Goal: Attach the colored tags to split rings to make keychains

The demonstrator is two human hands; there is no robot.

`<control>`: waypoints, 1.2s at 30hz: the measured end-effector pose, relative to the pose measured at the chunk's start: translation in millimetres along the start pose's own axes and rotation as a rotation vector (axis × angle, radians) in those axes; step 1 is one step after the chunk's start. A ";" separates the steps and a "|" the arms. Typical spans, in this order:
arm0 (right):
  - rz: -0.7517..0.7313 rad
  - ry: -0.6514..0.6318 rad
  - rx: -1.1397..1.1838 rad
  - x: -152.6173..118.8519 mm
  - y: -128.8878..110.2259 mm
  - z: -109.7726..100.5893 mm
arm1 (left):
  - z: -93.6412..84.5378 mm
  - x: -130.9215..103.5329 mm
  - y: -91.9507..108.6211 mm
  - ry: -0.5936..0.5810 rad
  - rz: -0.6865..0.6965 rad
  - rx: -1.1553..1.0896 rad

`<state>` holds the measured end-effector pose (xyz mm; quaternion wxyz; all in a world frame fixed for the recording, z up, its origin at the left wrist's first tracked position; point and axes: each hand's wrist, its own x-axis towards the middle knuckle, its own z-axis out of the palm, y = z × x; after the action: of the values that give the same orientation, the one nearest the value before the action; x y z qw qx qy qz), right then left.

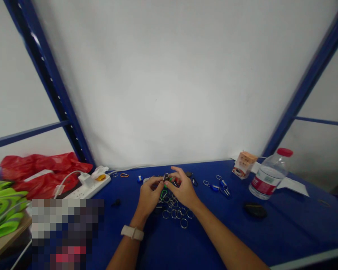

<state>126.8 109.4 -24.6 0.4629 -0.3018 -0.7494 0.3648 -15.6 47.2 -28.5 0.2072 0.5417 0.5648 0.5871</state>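
Close together over the blue table, both of my hands pinch a small metal key ring [166, 175]. My left hand [150, 193] has its thumb and fingertips closed on the ring from the left. From the other side my right hand [185, 188] grips it, with the index finger raised. A green carabiner [163, 194] shows just below my fingers; I cannot tell whether it is joined to the ring. Several loose split rings [184, 223] lie in a pile beneath my hands. Some small items behind the fingers are partly hidden.
Blue carabiner keyrings [215, 188] lie to the right, near a black pouch-like object [255, 210], a water bottle [269, 176] and a small box [243, 165]. An orange carabiner [124, 175], power strip [86, 189] and red plastic bag [53, 176] are on the left.
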 end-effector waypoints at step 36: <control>-0.066 -0.090 -0.179 -3.3 -8.7 -2.4 | 1.4 -2.2 1.5 -0.246 -0.075 -0.285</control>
<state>129.4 102.6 -18.3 0.4116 -0.3003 -0.8087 0.2940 -13.1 45.5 -28.3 0.3711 0.5531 0.4664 0.5822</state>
